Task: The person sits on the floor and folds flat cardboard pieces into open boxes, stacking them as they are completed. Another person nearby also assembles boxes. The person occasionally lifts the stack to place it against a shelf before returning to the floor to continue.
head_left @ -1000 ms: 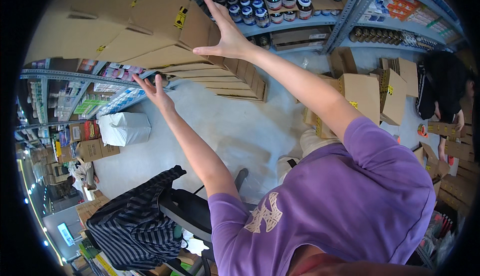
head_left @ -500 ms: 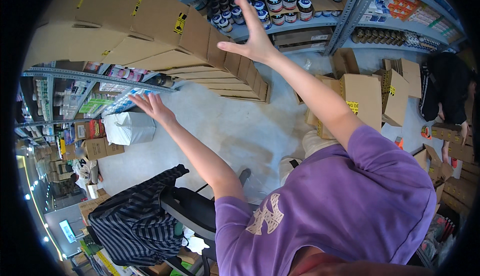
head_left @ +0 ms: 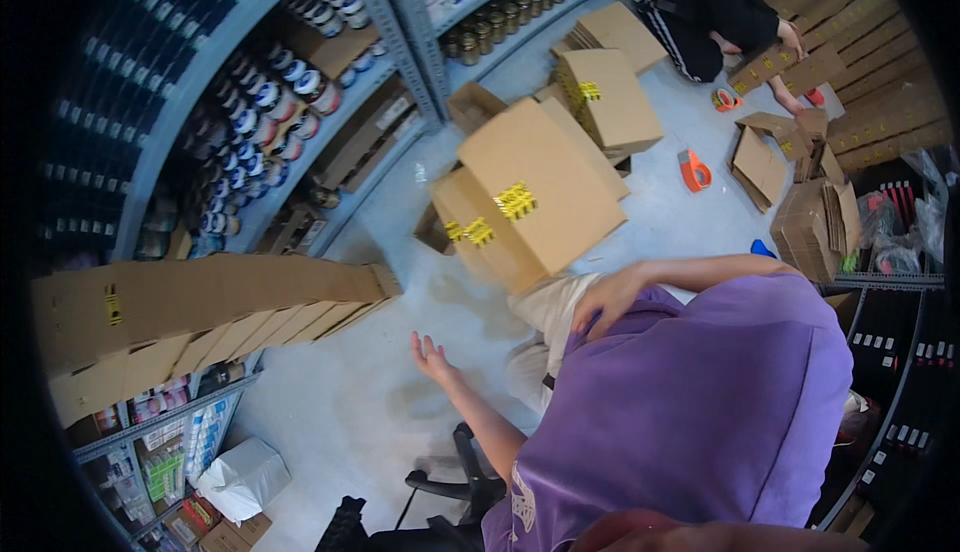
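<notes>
At the left the long row of cardboard cartons (head_left: 220,302) stands near the shelves, well apart from my left hand (head_left: 433,360), which hangs over the floor with nothing in it, fingers spread. Just ahead of my lap sits the yellow-taped carton (head_left: 570,187), and beside it my right hand (head_left: 608,302) rests at the hem of my purple shirt (head_left: 700,392); whether its bent fingers grip the cloth, I cannot tell. Farther right, an orange tape dispenser (head_left: 694,171) lies on the floor.
</notes>
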Available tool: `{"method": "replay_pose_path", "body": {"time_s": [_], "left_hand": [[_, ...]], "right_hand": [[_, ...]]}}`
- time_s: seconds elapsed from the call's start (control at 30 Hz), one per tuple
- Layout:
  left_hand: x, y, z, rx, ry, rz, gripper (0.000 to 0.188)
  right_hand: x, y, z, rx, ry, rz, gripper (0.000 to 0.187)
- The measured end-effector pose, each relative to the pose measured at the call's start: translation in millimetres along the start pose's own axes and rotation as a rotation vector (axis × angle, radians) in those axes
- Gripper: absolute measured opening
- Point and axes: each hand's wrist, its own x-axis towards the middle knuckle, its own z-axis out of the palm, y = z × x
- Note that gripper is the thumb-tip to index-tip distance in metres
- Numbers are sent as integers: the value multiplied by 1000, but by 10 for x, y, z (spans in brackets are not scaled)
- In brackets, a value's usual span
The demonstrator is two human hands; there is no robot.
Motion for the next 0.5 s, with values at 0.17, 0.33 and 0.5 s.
{"method": "replay_pose_path", "body": {"time_s": [0.17,0.33,0.5], "left_hand": [[-230,-224,-229,-25,20,86,44],[-696,-279,-126,15,130,385,20],[-2382,816,692,-1,-240,962,14]], "right_hand": [[-1305,768,-1329,239,1562,-215,31],[-1450,1935,-2108,456,1831,108,47],[-1608,2450,-2504,572,1713,-293,23]]}}
